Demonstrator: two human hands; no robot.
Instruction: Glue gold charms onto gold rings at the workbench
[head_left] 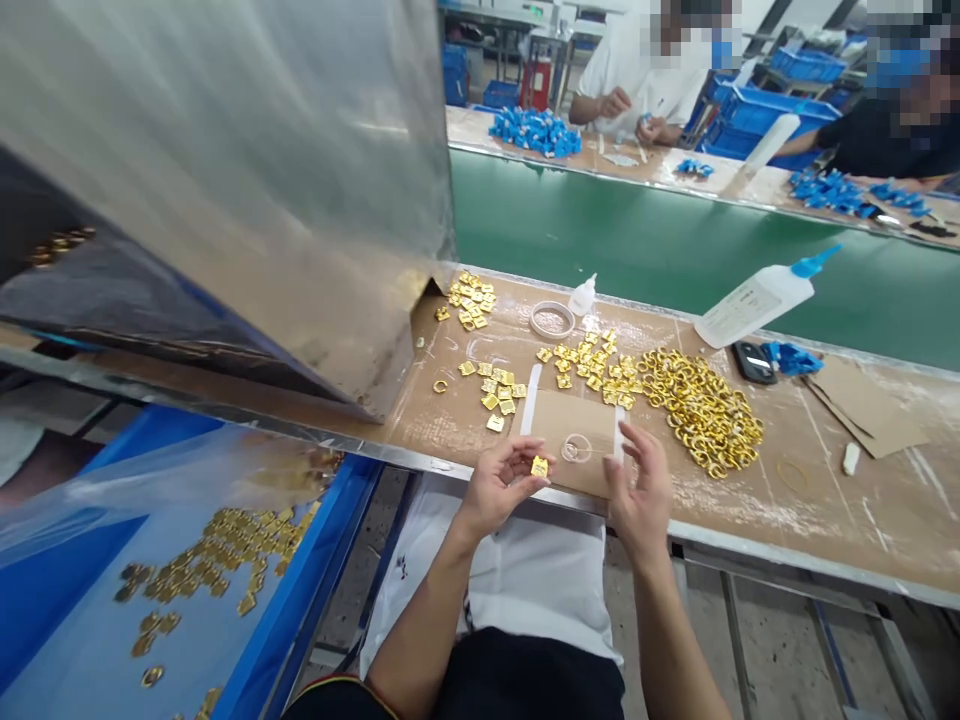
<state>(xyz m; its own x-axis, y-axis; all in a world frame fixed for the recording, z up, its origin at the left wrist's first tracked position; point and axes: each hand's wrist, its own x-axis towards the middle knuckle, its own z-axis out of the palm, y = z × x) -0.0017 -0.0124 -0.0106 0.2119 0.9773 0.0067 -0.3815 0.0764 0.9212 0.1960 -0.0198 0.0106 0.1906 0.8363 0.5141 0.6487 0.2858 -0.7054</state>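
Observation:
My left hand point(501, 482) pinches a small gold square piece point(539, 467) between thumb and fingers, just above the table's front edge. My right hand point(641, 490) is at the right edge of a cardboard sheet point(574, 412) taped down at both sides. From its fingertips a thin pale stick point(596, 452) points left, its tip at a clear round blob point(574, 448) on the cardboard. Behind the sheet lie loose gold pieces point(592, 360), with a heap of gold rings point(701, 410) to their right. More gold square pieces point(499, 388) lie to the left.
A large metal housing point(300, 200) stands at left, above a blue bin point(330, 520) with gold pieces. Behind my hands are a tape roll point(553, 320), a small white bottle point(583, 296) and a larger bottle point(757, 303). Across the green belt point(600, 215) people sit near blue parts.

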